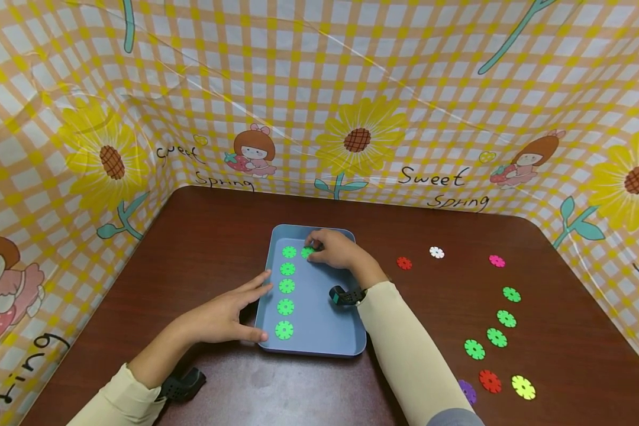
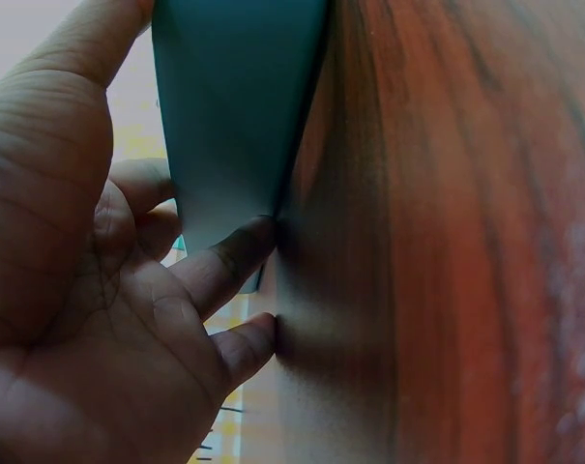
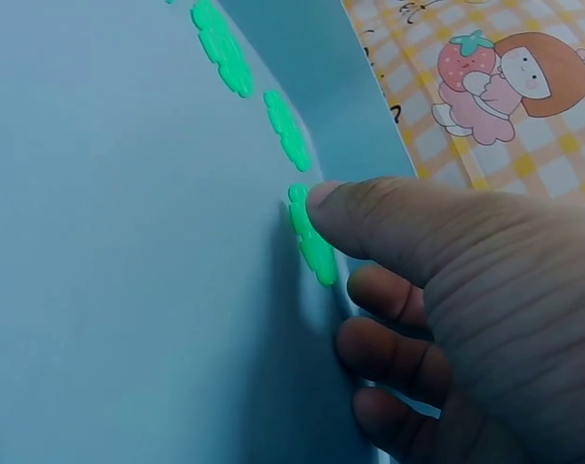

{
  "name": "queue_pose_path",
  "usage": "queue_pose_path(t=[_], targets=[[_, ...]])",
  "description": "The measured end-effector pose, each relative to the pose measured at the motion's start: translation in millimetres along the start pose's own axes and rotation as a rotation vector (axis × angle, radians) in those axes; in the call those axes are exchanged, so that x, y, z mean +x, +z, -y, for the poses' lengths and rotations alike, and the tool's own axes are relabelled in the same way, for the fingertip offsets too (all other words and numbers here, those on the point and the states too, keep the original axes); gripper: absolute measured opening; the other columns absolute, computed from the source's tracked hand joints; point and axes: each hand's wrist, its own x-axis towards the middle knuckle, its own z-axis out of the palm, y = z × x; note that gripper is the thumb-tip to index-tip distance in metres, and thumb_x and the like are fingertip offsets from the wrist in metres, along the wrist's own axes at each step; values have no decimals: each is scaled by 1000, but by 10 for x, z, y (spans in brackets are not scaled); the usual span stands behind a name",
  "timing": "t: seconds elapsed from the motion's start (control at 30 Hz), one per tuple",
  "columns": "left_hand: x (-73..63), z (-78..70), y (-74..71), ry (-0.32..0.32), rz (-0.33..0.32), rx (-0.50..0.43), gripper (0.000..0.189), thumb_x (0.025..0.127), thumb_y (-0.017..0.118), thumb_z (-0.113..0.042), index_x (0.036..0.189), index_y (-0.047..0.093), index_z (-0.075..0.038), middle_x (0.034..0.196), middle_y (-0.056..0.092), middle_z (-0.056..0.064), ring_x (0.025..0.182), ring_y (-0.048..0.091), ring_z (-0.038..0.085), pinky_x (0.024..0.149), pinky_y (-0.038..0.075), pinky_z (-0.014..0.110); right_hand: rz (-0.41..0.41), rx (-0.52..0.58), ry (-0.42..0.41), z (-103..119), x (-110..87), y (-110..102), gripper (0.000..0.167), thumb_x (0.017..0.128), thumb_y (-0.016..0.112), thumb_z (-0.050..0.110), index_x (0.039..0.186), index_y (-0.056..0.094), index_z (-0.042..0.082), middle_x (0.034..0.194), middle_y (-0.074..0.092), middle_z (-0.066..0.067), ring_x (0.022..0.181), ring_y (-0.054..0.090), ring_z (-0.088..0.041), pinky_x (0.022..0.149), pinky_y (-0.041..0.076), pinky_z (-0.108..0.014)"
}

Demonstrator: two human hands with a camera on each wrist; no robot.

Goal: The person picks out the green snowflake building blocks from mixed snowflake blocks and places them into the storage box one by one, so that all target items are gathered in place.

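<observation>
I have the blue tray (image 1: 327, 319) as my landmark, set on the dark wooden table (image 1: 218, 231); at its left side I see the left hand (image 1: 220, 316), its fingers well spread and thumb apart, the tips meeting the outer wall and rim, with nothing gripped; the left wrist view shows me its little finger low by the tabletop, beneath the tray's edge.

Over the far end of the tray I see the right hand (image 1: 332, 248), its thumb and bent fingers drawn in around a green disc (image 1: 307, 252), which they hold down at the tray floor; the right wrist view puts the thumb tip right at that disc's edge, though I cannot tell how firmly it is pinched. Just left of it, along the tray's left side, I count a column of five green discs (image 1: 287, 286), lying flat and apart from one another.

To the right of the tray, I make out four loose green discs (image 1: 506, 318), a white disc (image 1: 436, 252), a pink disc (image 1: 497, 261), two red discs (image 1: 490, 381), a yellow disc (image 1: 523, 387) and a purple disc (image 1: 467, 391) partly behind the right sleeve (image 1: 410, 349); beyond the tray hangs a checked cloth (image 1: 298, 77) printed with sunflowers.
</observation>
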Motion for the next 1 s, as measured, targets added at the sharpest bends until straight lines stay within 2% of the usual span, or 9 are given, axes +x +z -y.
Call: queue_pose_path(t=[0.2, 0.33, 0.5, 1.0], targets=[[-2, 1, 4, -11, 4, -7, 97, 83, 79, -47, 157, 28, -9, 167, 5, -3, 149, 14, 22, 112, 28, 54, 6, 44, 1, 12, -15, -25, 33, 94, 70, 15, 125, 64, 6, 110, 60, -10, 93, 56, -22, 81, 47, -36], [2, -2, 4, -12, 8, -14, 98, 83, 78, -49, 158, 28, -10, 167, 5, -4, 149, 14, 21, 112, 27, 53, -30, 85, 5, 50, -48, -71, 32, 95, 68, 16, 125, 63, 6, 110, 59, -9, 94, 55, -23, 79, 47, -36], [-1, -3, -2, -3, 6, -18, 99, 83, 78, -50, 158, 27, -10, 167, 5, -4, 149, 14, 21, 112, 27, 53, -90, 70, -43, 130, -99, -166, 31, 94, 70, 14, 123, 64, 5, 110, 60, -11, 100, 54, -25, 82, 47, -38], [-9, -7, 0, -1, 2, -17, 99, 83, 79, -49, 158, 27, -10, 167, 5, -3, 149, 15, 22, 112, 28, 53, -98, 41, -107, 251, -398, -354, 34, 96, 68, 17, 126, 62, 2, 118, 59, -15, 101, 55, -27, 81, 48, -40]])
